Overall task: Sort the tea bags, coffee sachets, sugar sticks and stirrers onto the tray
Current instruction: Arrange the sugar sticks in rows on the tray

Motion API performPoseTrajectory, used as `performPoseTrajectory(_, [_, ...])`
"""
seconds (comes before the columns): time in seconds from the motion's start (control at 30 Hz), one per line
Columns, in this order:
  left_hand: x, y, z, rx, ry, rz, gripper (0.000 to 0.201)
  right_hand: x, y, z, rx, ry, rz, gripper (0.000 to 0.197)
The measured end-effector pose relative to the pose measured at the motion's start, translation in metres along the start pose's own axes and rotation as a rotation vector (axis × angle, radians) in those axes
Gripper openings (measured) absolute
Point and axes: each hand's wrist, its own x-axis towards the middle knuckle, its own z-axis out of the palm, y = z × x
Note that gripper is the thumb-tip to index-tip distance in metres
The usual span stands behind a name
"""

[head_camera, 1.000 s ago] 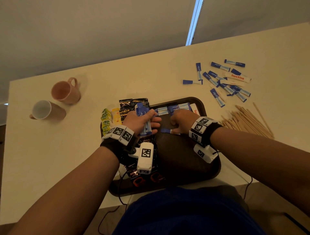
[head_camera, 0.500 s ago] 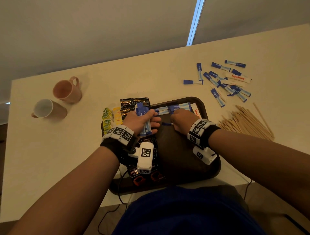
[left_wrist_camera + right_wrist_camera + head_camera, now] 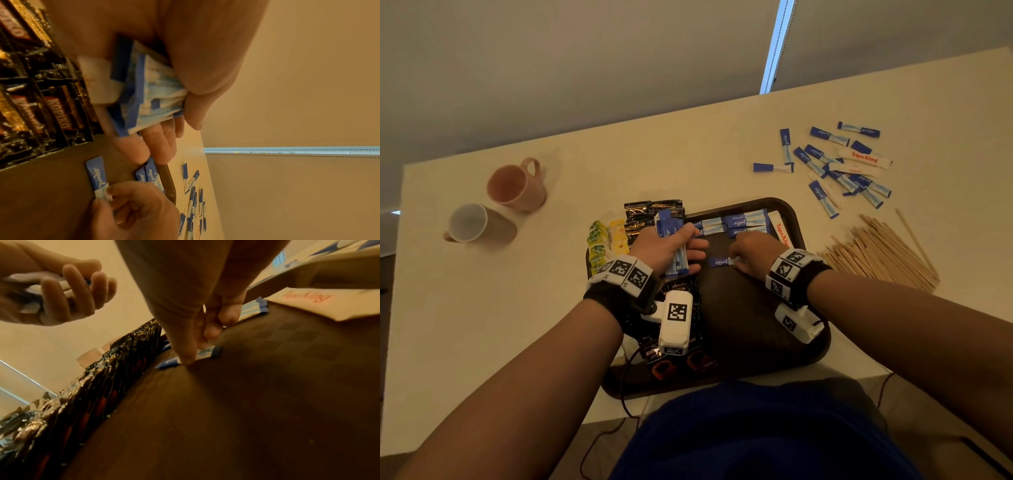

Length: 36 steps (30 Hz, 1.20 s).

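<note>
Since the earlier head frames, the right hand (image 3: 751, 255) has drawn back toward 6 o'clock with a single sugar stick (image 3: 719, 262).

Head view: the single sugar stick lies at mid-tray (image 3: 739, 325), long axis running 9 to 3 o'clock, blue end toward 9. The right fingers pinch its pale end. The left hand (image 3: 671, 246) grasps a bundle of sugar sticks (image 3: 671, 240), long axis near 12 to 6 o'clock. More sugar sticks form a row at the tray's 12 o'clock edge. Loose sugar sticks (image 3: 835, 164) and stirrers (image 3: 876, 253) remain on the tabletop (image 3: 482, 308) at 2 to 3 o'clock.

Left wrist view: thumb and curled fingers (image 3: 205, 81) clamp the bundle, whose ends fan unevenly. Risk: a loosened grip would probably spill sticks onto the coffee sachets (image 3: 51, 105) beside it, mixing the groups.

Right wrist view: the fingertips (image 3: 186, 359) press the stick flat on the tray floor. Risk: the thin pinch at one end may let the stick swivel and settle askew to the row.
</note>
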Motion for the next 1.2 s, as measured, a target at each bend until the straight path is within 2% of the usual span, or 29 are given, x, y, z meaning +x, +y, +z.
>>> performPoseTrajectory(0.2, [0.001,-0.001,-0.006,0.004,0.006,0.000,0.023,0.018,-0.019,-0.002,-0.081,0.045,-0.038,0.025])
performPoseTrajectory(0.57, [0.002,-0.001,-0.011,-0.055,0.007,-0.002,0.020,0.042,-0.024,-0.010,-0.127,0.047,0.062,0.024])
performPoseTrajectory(0.77, [0.005,-0.001,-0.007,-0.176,-0.031,-0.013,0.017,0.026,-0.028,-0.020,0.082,0.195,0.000,0.028])
performPoseTrajectory(1.0, [0.009,0.002,-0.004,-0.287,-0.045,-0.013,0.020,-0.004,-0.048,-0.050,0.439,0.513,-0.087,0.027])
performPoseTrajectory(1.1, [0.008,0.005,-0.001,-0.305,-0.104,-0.011,0.022,-0.005,-0.051,-0.062,0.489,0.540,-0.092,0.023])
performPoseTrajectory(1.2, [0.005,0.005,0.000,-0.334,-0.166,-0.017,0.029,-0.002,-0.050,-0.071,0.538,0.492,-0.079,0.020])
